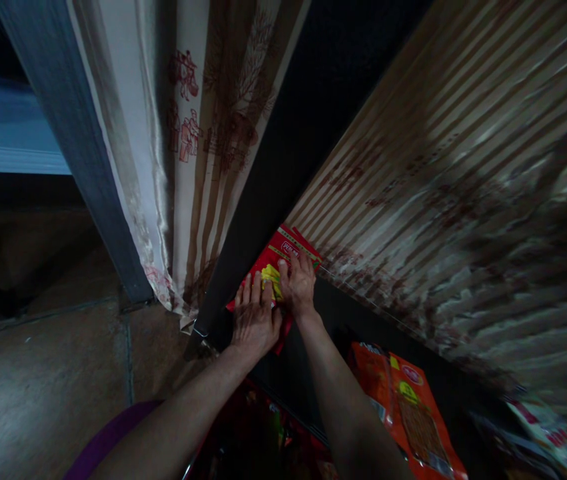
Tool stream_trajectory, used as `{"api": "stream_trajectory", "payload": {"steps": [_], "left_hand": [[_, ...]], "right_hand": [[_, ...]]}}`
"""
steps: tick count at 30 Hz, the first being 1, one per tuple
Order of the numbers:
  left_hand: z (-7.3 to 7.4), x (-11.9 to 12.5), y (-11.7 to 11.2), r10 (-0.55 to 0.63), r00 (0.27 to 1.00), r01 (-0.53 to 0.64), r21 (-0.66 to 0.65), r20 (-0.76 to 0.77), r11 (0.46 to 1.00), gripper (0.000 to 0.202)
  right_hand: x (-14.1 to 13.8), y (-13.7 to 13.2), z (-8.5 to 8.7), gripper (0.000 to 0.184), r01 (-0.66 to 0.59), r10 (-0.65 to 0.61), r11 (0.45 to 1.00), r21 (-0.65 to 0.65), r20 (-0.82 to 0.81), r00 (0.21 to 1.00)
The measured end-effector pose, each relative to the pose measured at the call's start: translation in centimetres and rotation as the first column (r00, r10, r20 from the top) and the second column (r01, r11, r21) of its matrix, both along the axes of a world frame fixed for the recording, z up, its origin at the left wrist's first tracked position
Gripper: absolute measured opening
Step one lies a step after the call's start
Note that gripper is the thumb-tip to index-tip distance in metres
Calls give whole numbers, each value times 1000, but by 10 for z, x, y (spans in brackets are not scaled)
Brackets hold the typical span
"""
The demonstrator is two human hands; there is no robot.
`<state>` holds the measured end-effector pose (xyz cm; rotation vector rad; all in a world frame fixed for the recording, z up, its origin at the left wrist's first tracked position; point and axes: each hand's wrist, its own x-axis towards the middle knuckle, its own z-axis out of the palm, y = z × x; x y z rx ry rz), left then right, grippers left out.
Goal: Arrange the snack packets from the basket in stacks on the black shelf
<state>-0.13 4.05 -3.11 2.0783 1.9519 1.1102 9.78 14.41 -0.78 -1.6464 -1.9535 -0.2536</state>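
A red snack packet [272, 259] with yellow pictures and white lettering lies on a dark shelf [297, 373], in the corner by an upright black post. My left hand [254, 321] rests flat on its lower left part, fingers stretched out. On its right side lies my right hand [299, 283], fingers spread and thumb toward the middle of the packet. Another red edge shows behind and below the packet, so there may be more than one; my hands cover part of it.
Orange snack packets [418, 413] lie on the shelf to the right, with a white-and-red packet [550, 433] farther along. A black post [273, 153] rises beside a printed curtain [203, 133]. Striped, printed fabric [438, 180] hangs behind the shelf. Tiled floor [38, 393] is at left.
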Motion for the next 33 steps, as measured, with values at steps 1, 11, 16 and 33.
{"api": "stream_trajectory", "payload": {"steps": [1,11,16,33], "left_hand": [[-1,0,0,8,1000,-8,1,0,1000,55],[1,-5,5,54,997,-53,-29,48,998,56],[1,-9,7,53,998,-51,-29,44,998,52],[-3,-19,23,80,986,-74,-44,145,996,63]], "right_hand": [[0,-4,-1,46,18,-17,1000,14,-15,1000],[9,-52,-27,55,77,-83,996,-40,-171,982],[9,-63,-32,57,30,-68,992,-126,-305,950],[2,-56,-24,57,54,-36,998,45,-347,937]]}}
